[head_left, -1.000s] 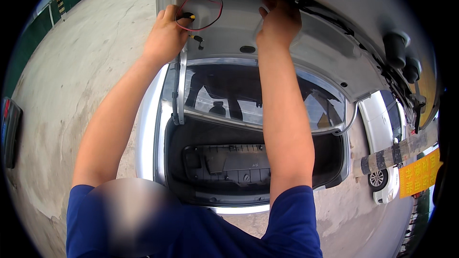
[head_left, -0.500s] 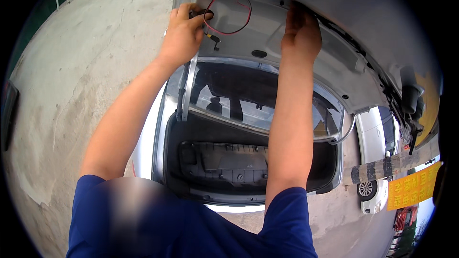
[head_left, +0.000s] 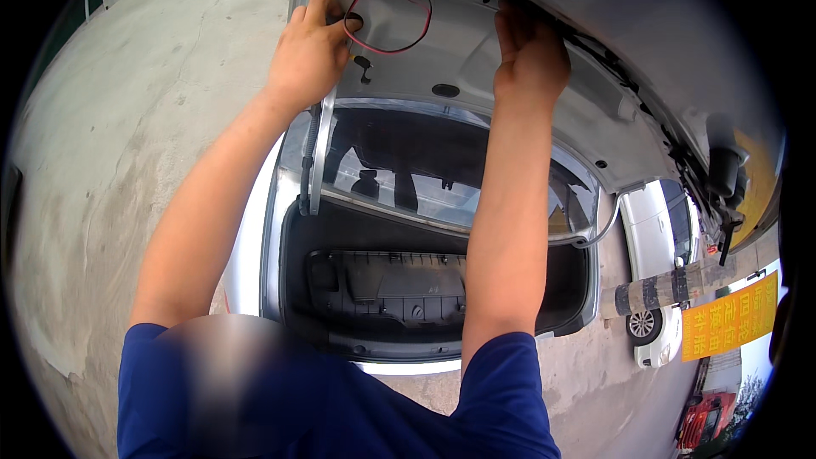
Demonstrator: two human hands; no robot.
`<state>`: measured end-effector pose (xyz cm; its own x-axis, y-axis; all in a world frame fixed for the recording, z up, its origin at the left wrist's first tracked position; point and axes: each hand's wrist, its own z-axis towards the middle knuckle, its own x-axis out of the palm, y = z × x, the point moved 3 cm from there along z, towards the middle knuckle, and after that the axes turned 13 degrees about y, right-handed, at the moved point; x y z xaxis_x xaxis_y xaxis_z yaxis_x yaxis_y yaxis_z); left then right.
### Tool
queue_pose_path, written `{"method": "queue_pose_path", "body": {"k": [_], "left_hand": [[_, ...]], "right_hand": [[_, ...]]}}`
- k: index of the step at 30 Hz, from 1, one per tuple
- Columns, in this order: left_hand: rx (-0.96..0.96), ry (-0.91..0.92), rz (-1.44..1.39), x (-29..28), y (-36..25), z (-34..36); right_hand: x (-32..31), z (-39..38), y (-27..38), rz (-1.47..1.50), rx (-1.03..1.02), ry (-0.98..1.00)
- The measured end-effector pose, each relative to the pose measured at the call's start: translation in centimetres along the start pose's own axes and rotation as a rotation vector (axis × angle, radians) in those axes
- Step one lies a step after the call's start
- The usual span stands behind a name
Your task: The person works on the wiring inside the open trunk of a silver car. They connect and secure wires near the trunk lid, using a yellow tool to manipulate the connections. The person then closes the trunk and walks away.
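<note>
Both my arms reach up to the underside of a raised silver trunk lid [head_left: 476, 59]. At the lid's left edge, my left hand [head_left: 308, 55] has its thumb and fingers closed on a small black part [head_left: 351, 22]. A loop of red and black wire [head_left: 429, 21] hangs from the lid beside those fingers. Just below them is a small black fitting [head_left: 363, 66]. My right hand [head_left: 535, 59] is raised palm inward against the dark strip of wiring [head_left: 586, 44] along the lid's edge. Its fingertips are in shadow, and what they touch is hidden.
Below the lid, the open trunk [head_left: 387, 225] contains a black plastic panel [head_left: 399, 289]. A metal lid strut [head_left: 320, 153] stands at the left. To the right are a white car [head_left: 650, 238], a striped pole [head_left: 663, 287] and a yellow banner [head_left: 729, 319].
The whole scene has shifted slightly left in view. My left hand keeps its grip at the lid's edge, and its wrist now covers more of the fitting below. My right hand stays by the wiring.
</note>
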<state>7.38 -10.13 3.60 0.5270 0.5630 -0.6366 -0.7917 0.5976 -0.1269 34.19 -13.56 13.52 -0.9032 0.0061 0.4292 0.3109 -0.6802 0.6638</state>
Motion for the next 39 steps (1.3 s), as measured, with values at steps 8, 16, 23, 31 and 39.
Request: {"method": "queue_pose_path", "body": {"k": [8,16,23,31,39], "left_hand": [[-0.05,0.109,0.068,-1.3,-1.1,0.4],[-0.368,0.247,-0.243,-1.9,-4.0,0.5],[-0.667,0.517,-1.276,-0.6,-5.7,0.6],[-0.337,0.521,-1.377,1.3,-10.3,1.9],[-0.247,0.121,-2.036,3.4,-18.5,11.3]], "right_hand": [[-0.4,-0.3,2.1,0.193,-0.024,0.182],[-1.5,1.8,1.3,0.115,-0.065,0.082],[-5.0,0.7,2.8,0.334,-0.041,-0.139],[-8.8,-2.8,5.7,0.005,0.155,-0.192],[-9.7,-2.7,6.0,-0.16,0.192,-0.072]]}}
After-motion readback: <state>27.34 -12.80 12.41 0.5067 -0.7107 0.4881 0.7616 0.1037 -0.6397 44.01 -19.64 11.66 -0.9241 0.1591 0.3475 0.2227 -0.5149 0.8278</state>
